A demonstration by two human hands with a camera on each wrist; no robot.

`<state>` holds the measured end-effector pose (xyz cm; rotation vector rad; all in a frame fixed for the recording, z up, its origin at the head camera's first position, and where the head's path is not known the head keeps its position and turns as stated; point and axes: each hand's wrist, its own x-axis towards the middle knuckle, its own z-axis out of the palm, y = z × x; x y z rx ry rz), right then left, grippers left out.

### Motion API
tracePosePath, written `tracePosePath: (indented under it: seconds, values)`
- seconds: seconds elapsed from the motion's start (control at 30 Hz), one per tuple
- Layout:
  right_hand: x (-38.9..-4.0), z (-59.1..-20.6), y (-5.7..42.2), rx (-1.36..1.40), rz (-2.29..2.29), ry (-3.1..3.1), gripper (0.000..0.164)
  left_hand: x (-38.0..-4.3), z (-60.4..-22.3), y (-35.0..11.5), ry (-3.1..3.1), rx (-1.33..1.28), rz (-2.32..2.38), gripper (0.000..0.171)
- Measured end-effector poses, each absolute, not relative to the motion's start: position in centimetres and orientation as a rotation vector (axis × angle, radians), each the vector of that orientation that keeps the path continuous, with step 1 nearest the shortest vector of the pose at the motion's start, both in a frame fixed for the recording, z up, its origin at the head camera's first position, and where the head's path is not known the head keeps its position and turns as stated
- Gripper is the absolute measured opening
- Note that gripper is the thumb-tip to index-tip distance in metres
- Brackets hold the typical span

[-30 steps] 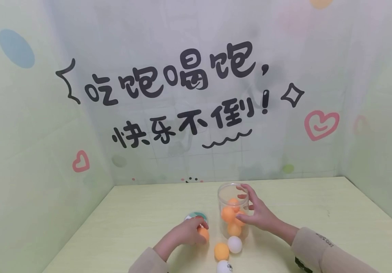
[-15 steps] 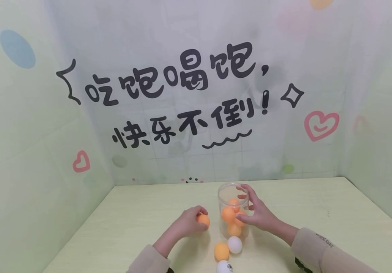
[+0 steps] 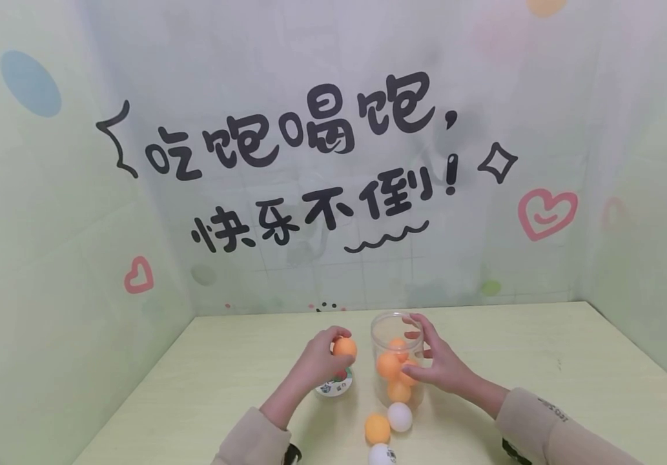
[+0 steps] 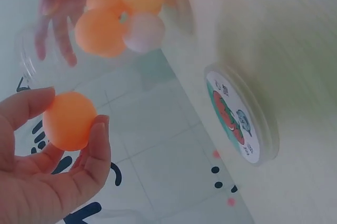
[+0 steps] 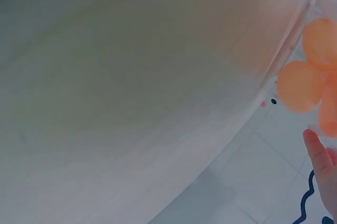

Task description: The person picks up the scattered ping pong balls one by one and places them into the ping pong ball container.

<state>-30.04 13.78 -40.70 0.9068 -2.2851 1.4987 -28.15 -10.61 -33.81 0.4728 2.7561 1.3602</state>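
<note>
An orange ping-pong ball [image 3: 345, 349] is pinched between the thumb and fingers of my left hand [image 3: 317, 356], raised off the table just left of a clear round jar [image 3: 381, 337]. In the left wrist view, that ball [image 4: 71, 121] sits between thumb and fingertips. My right hand [image 3: 448, 367] grips the upright jar from its right side, thumb in front and fingers behind. Several orange balls [image 3: 389, 365] lie inside the jar. The right wrist view catches only part of the right hand [image 5: 324, 163] at its right edge, beside orange balls [image 5: 300, 86].
Below the left hand, a round lid [image 3: 334, 387] with a printed label lies on the pale wooden table [image 3: 194, 400]. In front of the jar rest a white ball [image 3: 400, 417], a yellow-orange ball [image 3: 377, 429] and a printed white ball [image 3: 381, 454]. A printed wall [image 3: 287, 278] closes the back.
My left hand has lifted the orange ball up and away from the table, uncovering the lid beneath. The right hand and jar have stayed in place.
</note>
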Motion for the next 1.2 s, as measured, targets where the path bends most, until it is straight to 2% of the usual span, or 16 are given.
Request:
tracePosePath:
  seconds: [0.67, 1.2]
  values:
    - [-30.3, -40.7, 13.9, 0.920, 1.506, -2.281, 0.080, -28.8, -30.1, -9.0, 2.895, 0.579, 1.351, 0.038]
    - [-30.3, -40.7, 13.9, 0.933, 1.504, -2.273, 0.080, -28.5, -28.3, -5.5, 2.913, 0.753, 1.271, 0.037]
